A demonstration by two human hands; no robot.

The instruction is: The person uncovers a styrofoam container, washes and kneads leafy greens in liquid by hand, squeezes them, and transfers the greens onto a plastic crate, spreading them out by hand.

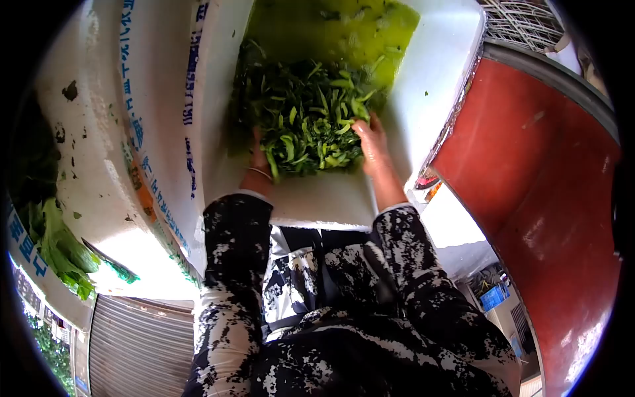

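A heap of chopped green leaves (311,116) lies in greenish water (317,33) inside a white foam box (324,198). My left hand (258,153) is at the heap's left side, its fingers hidden among the leaves and the shade of the box. At the right side of the heap, my right hand (372,142) touches the leaves, thumb on top and the other fingers partly hidden behind it. Both hands are around the heap, near the front wall of the box.
Another white foam box with blue print (159,132) stands on the left, with large leafy greens (63,245) beyond it. A red panel (529,145) slopes down the right side. Wire racks (526,23) are at the upper right.
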